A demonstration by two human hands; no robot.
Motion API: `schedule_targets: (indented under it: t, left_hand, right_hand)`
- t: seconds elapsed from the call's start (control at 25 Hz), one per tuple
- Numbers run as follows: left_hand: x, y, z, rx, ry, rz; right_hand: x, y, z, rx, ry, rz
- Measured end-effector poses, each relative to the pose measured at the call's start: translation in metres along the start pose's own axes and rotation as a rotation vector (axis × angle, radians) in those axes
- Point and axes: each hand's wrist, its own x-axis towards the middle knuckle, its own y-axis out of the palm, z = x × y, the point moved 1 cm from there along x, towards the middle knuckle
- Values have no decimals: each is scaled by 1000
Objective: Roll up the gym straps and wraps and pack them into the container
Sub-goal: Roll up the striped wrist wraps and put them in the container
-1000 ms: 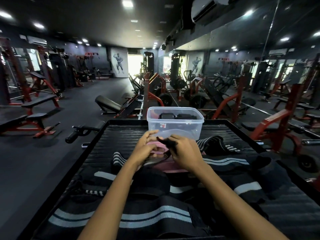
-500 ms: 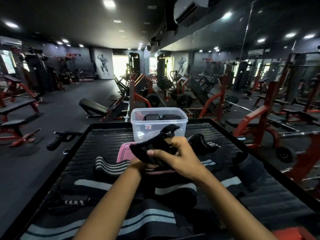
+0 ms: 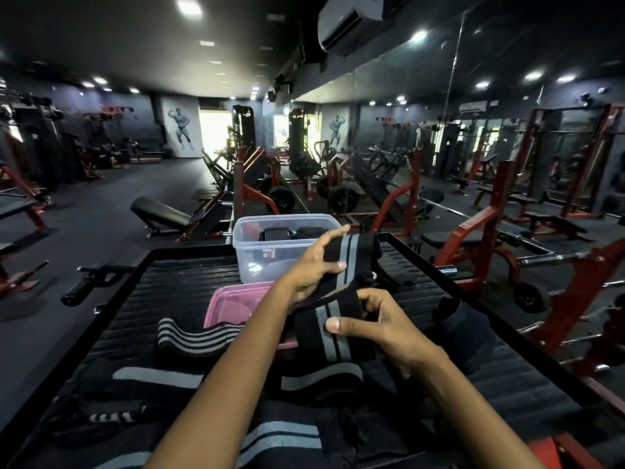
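Note:
I hold a black wrap with grey stripes (image 3: pixel 348 265) lifted above the black ribbed platform (image 3: pixel 189 282). My left hand (image 3: pixel 313 265) grips its upper part and my right hand (image 3: pixel 378 328) pinches its lower part near me. A clear plastic container (image 3: pixel 257 242) stands at the platform's far edge with dark rolled items inside. Its pink lid (image 3: pixel 233 304) lies just in front of it. More black wraps with grey stripes (image 3: pixel 192 340) lie spread over the near half of the platform.
The platform has a raised black rim (image 3: pixel 436 269). Red and black gym machines (image 3: pixel 473 238) and benches surround it. A black handle bar (image 3: pixel 84 286) sticks out at the left. A mirror wall runs along the right side.
Both hands have lifted a striped wrap and stretched it between them, the left hand now higher near the container. The camera view has shifted leftward relative to the platform.

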Motion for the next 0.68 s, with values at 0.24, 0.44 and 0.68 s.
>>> schedule_targets:
  t: [0.24,0.44,0.68]
  left_hand:
    - [-31,-24,37,190,-41,-52]
    - [-97,-21,1,148,253,91]
    - [-98,-12,28,93,293,-5]
  right_hand:
    - [1,-23,-27,-38,18,-158]
    - [13,-25,-29,119,18,-251]
    - [10,-26,-35,-77,10,-222]
